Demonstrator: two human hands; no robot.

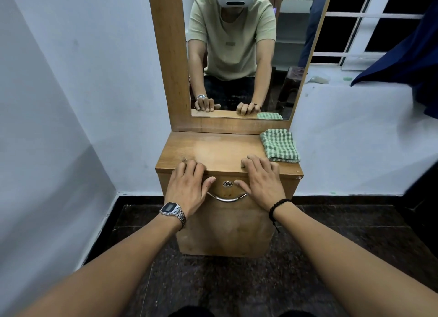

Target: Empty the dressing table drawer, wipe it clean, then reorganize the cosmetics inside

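Observation:
A small wooden dressing table (213, 150) stands against the wall with a tall mirror (237, 55) above it. Its drawer front (225, 219) is closed, with a round lock (227, 184) and a curved metal handle (227, 198). My left hand (187, 188), with a metal watch on the wrist, rests over the table's front edge at the left, fingers on the top. My right hand (260, 181), with a beaded bracelet on the wrist, rests the same way at the right. Neither hand holds anything. A folded green checked cloth (279, 146) lies on the top at the back right. No cosmetics are in sight.
White walls close in on the left and behind the table. The floor (213, 281) is dark speckled stone. A dark blue fabric (403, 55) hangs at the upper right near a barred window. The mirror reflects a seated person.

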